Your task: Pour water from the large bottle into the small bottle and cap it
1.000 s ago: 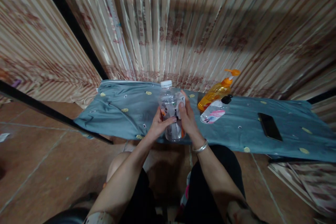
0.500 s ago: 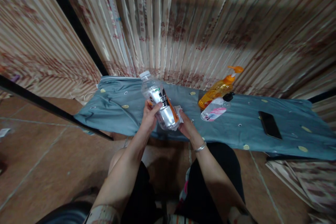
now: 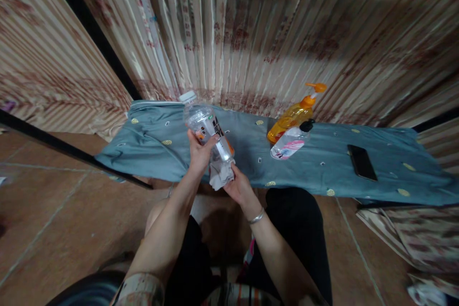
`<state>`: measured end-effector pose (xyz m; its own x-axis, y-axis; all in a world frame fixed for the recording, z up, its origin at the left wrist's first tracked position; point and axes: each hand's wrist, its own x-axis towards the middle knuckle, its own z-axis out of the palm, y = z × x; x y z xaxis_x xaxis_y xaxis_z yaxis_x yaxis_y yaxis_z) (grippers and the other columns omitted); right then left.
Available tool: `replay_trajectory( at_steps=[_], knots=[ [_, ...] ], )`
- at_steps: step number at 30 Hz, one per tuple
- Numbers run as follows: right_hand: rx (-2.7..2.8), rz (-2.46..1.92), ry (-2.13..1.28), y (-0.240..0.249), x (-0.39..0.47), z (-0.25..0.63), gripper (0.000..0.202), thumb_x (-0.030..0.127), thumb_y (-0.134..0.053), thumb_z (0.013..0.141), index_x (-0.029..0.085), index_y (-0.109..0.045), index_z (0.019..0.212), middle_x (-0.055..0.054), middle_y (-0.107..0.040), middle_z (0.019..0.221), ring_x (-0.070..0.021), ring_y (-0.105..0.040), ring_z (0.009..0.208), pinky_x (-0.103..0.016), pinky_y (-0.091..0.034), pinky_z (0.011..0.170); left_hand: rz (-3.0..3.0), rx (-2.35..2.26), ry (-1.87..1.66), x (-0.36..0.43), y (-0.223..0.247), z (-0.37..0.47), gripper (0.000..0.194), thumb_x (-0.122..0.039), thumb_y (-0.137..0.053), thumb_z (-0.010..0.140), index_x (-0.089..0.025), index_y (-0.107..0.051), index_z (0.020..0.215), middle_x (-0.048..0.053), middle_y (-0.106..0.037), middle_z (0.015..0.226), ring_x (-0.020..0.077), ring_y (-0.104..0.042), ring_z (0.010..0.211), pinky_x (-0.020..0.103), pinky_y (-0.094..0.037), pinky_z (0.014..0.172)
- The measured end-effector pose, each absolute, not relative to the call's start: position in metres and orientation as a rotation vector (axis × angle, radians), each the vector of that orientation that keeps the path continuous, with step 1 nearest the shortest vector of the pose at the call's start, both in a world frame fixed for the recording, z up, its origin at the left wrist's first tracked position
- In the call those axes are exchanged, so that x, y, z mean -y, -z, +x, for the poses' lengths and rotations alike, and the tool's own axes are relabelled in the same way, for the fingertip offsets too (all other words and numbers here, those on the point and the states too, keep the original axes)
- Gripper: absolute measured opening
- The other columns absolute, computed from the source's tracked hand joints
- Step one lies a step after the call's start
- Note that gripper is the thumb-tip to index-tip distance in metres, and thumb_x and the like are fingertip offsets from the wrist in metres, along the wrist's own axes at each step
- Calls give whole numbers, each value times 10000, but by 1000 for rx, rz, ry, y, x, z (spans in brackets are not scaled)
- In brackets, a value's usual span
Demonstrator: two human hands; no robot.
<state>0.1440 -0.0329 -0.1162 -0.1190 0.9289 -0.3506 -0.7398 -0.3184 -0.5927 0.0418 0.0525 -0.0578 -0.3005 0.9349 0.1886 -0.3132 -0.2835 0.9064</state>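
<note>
A clear plastic bottle [image 3: 199,114] with a white cap and a silver, black and orange label tilts up to the left above the blue-green cloth. My left hand [image 3: 200,150] is closed round its left side, thumb across the label. At the bottle's base, my right hand [image 3: 241,184] pinches a crumpled white tissue [image 3: 220,175] that touches the bottom end. To the right, an orange pump bottle [image 3: 292,120] stands on the cloth, with a clear bottle with a black top and pink label [image 3: 290,145] in front of it.
The blue-green cloth [image 3: 244,138] covers a long narrow surface. A dark phone [image 3: 362,162] lies on its right part. Behind hangs a striped curtain [image 3: 251,33]. A black pole [image 3: 91,24] stands at the left, and another dark bar [image 3: 71,146] slants lower down.
The held bottle has shifted a little left and turned more upright. My right hand, with the tissue, has moved left and down to its base, showing more of the tissue. The view has shifted slightly.
</note>
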Motion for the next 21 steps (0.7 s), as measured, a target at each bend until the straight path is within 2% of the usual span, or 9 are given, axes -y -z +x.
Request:
replay_trajectory(
  at_steps=[3,5,8,11,15,21],
  knots=[
    [566,-946,-1634,119,39,170,344,522,-750,852,204,-735,983,-53,-791,902,-262,-753,938,-421,-613,913,1052,-1058,-1748,-60,65,37,742,-419,-933,543,-252,-472,1100,-6,-610,1003,169,-618,862,304,-519,805],
    [850,-1157,-1372,119,32,198,402,553,-741,842,195,-735,1025,-72,-790,948,-286,-738,984,-440,-589,933,1097,-1103,-1745,-65,70,32,785,-417,-928,545,-251,-464,1158,11,-615,1050,183,-625,909,323,-521,847],
    [1273,-1573,-703,115,3,243,402,405,-676,893,200,-677,1238,-121,-765,1182,-309,-688,1118,-483,-522,1035,1160,-1110,-1735,-72,76,26,838,-392,-929,544,-248,-455,1220,45,-621,1161,212,-639,1022,364,-511,951],
    [1567,-1861,-297,112,-32,263,394,175,-563,913,84,-635,1290,-242,-702,1292,-342,-631,1239,-514,-453,1110,1218,-1073,-1705,-77,81,26,874,-356,-933,533,-254,-460,1261,72,-614,1272,243,-624,1153,396,-478,1048],
    [1877,-1897,-210,122,-41,228,417,44,-514,888,77,-650,1281,-242,-684,1308,-328,-595,1278,-517,-433,1147,1213,-1028,-1664,-84,89,32,916,-311,-917,545,-280,-445,1330,82,-607,1362,275,-604,1272,443,-446,1127],
    [2257,-1421,-341,136,33,196,507,66,-452,941,169,-607,1413,-160,-611,1470,-283,-508,1403,-517,-437,1196,1245,-1069,-1608,-87,98,36,928,-302,-919,568,-287,-433,1359,89,-621,1380,280,-632,1260,471,-481,1124]
  ],
)
